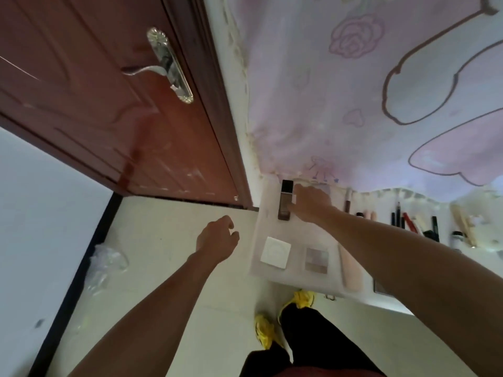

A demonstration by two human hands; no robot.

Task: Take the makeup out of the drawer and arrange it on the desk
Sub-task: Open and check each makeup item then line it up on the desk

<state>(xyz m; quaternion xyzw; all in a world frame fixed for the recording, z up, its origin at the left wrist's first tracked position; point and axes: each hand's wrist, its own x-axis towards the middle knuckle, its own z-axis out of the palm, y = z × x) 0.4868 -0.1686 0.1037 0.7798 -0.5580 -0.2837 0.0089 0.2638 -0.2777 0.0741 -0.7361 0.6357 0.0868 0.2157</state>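
Alignment is best checked before the dark bottle (pixel 285 200), laid on the counter (pixel 296 278) beyond the white compact (pixel 275 253), is let go by the right hand (pixel 313 204), whose grip cannot be told, while the left hand (pixel 217 238) is held loosely curled, empty, left of the compact.

Glossy wooden door (pixel 81 91); shiny metal handle (pixel 166 63); matt white desk (pixel 299 278); printed cloth (pixel 353 91).

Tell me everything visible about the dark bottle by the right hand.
The bottle is slim and rectangular, with a brownish, glassy-looking body and a black cap at its far end. It sits at the white desk's back left corner; lying or standing is unclear. The right hand's fingers touch its right side; a firm grip cannot be confirmed.
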